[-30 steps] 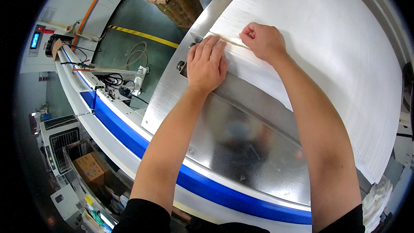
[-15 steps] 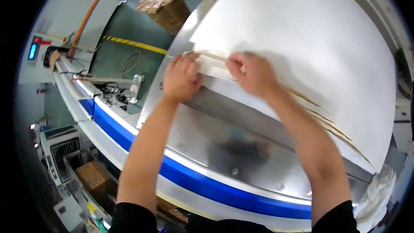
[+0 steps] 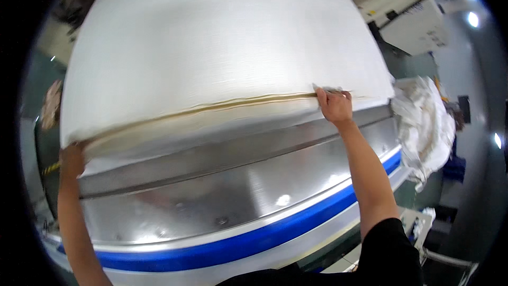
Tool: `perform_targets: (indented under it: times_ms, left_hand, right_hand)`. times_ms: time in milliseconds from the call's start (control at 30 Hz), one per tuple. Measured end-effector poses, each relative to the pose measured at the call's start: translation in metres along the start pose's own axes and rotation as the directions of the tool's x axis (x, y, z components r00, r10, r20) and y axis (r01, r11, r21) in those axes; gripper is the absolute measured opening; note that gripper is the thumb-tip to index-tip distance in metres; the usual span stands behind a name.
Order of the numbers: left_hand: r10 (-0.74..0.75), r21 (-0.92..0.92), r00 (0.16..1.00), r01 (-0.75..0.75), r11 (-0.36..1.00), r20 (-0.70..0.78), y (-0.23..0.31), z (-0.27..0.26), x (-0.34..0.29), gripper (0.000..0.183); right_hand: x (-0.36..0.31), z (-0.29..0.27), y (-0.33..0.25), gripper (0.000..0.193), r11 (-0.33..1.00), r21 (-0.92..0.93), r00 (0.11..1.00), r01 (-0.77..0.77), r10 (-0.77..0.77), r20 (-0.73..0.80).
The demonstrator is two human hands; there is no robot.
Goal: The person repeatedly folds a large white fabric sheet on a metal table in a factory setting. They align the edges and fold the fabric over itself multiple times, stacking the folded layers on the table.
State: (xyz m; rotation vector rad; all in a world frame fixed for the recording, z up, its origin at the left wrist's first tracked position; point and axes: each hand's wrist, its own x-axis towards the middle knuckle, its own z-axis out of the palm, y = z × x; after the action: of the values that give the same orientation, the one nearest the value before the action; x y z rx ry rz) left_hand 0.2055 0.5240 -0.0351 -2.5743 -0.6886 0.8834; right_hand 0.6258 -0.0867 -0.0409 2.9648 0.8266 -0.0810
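Observation:
A large white cloth [image 3: 227, 37] in layers covers the flat metal table [image 3: 222, 198]. Its near edge shows several cream and brownish folds running across from left to right. At the right end of this edge my right hand [image 3: 336, 107] has its fingers curled over the layers, gripping the cloth. At the far left end, my left hand [image 3: 72, 160] is at the corner of the same edge. Motion smears its fingers, so their hold is not clear. Both arms are stretched wide apart.
A blue strip [image 3: 233, 251] runs along the table's near side. Crumpled white sheeting [image 3: 426, 127] hangs at the table's right end. A brown wrapped bundle [image 3: 52, 105] stands on the floor at the left. Pale machine parts [image 3: 415, 26] lie beyond the far right corner.
My view has swung to the right. My hands, close together near the cloth's left corner before, are now far apart, the right one at the edge's right end.

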Motion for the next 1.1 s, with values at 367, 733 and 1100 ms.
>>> perform_targets:
  times_ms: [367, 733, 1100]
  left_hand:
    - [-0.125, -0.06, 0.945, 0.112, 0.992, -0.301, -0.093, 0.134, 0.04, 0.029]
    - [-0.183, -0.272, 0.967, 0.13, 0.953, -0.177, -0.144, 0.16, 0.023, 0.036]
    - [-0.199, -0.019, 0.98, 0.2, 0.98, 0.012, -0.047, -0.032, -0.029, 0.036]
  right_hand:
    - [0.036, 0.013, 0.237, 0.054, 0.934, -0.342, 0.98, -0.101, 0.153, 0.129]
    - [0.045, 0.03, 0.348, 0.027, 0.765, -0.641, 0.872, -0.059, 0.352, 0.34]
    - [0.011, -0.072, 0.42, 0.041, 0.899, -0.415, 0.962, -0.138, 0.222, 0.16]
